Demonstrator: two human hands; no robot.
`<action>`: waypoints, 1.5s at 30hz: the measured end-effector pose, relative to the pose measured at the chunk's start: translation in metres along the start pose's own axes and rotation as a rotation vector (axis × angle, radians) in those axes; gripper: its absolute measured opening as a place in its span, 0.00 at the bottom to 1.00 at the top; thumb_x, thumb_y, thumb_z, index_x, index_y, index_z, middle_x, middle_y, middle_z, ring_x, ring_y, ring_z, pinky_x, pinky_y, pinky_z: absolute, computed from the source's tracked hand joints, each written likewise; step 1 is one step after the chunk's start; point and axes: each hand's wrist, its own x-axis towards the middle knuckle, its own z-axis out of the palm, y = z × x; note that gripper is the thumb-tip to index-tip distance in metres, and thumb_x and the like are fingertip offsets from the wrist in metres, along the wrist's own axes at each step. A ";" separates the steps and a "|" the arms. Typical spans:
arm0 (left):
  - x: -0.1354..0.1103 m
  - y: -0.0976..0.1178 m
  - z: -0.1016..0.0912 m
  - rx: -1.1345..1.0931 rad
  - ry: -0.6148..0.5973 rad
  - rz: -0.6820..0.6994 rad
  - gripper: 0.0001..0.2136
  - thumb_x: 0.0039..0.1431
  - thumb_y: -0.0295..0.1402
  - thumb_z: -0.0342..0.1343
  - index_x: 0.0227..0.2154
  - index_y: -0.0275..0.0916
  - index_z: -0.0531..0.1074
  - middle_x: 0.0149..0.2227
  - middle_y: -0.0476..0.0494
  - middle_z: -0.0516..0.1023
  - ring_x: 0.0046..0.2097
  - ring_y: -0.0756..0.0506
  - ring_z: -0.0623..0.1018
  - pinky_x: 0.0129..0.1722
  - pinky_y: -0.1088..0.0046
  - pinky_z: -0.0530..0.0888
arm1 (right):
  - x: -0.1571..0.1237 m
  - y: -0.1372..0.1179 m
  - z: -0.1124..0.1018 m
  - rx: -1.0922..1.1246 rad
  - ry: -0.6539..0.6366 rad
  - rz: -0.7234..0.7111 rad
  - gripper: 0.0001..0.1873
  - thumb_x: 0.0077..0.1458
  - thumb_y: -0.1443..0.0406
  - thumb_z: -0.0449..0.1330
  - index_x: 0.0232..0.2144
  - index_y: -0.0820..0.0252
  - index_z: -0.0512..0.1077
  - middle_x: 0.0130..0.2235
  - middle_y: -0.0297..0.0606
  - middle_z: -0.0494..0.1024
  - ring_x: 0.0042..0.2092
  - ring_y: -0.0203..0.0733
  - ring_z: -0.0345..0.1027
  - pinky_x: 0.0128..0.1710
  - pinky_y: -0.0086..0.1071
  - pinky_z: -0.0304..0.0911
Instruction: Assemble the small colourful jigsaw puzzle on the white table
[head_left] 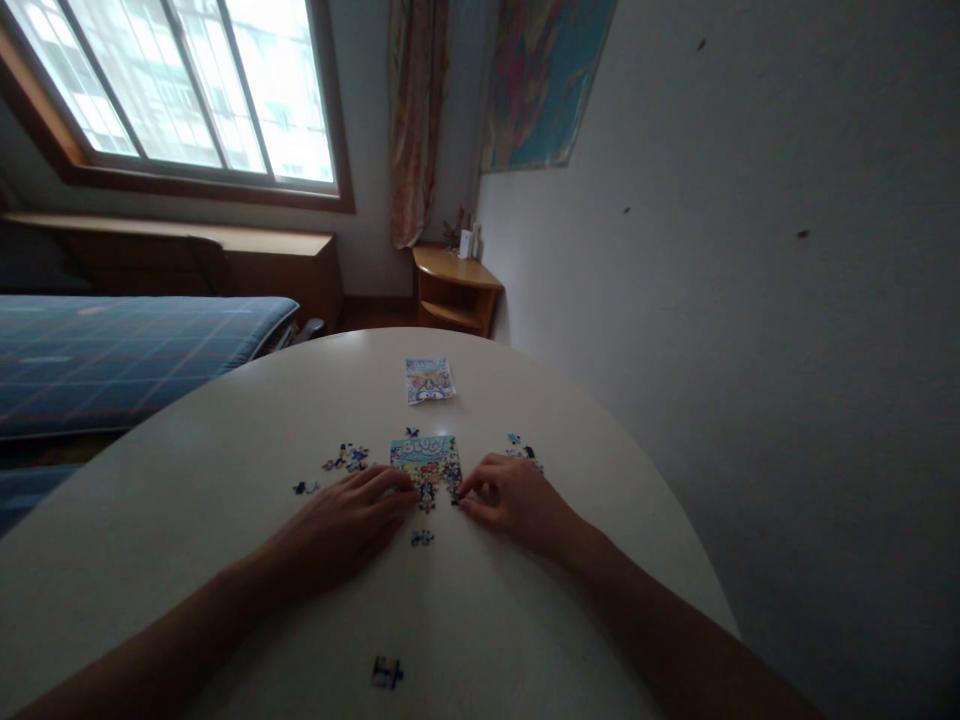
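A partly joined jigsaw puzzle (425,452) with a light blue top and a crowded colourful picture lies on the white round table (480,640). My left hand (364,508) rests palm down, its outstretched fingertips touching the puzzle's lower left edge. At the lower right edge, the thumb and index finger of my right hand (517,498) pinch a small puzzle piece (454,493), partly hidden by the fingertips. Two joined-looking loose pieces (422,538) lie just below the puzzle. Another puzzle piece (387,672) is close to the table's near side.
Loose puzzle pieces (346,458) are scattered left of the puzzle, and a few more pieces (525,452) sit beyond my right hand. A printed picture sheet (430,381) lies farther back. A wall (720,330) borders the table's right side; a bed (135,350) stands left.
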 end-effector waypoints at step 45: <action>0.000 0.001 -0.002 0.029 0.017 0.016 0.13 0.67 0.26 0.46 0.50 0.40 0.69 0.51 0.40 0.72 0.50 0.43 0.74 0.48 0.62 0.76 | -0.001 0.045 -0.050 -0.225 0.018 0.145 0.07 0.57 0.65 0.61 0.36 0.57 0.79 0.36 0.37 0.77 0.34 0.36 0.69 0.37 0.30 0.61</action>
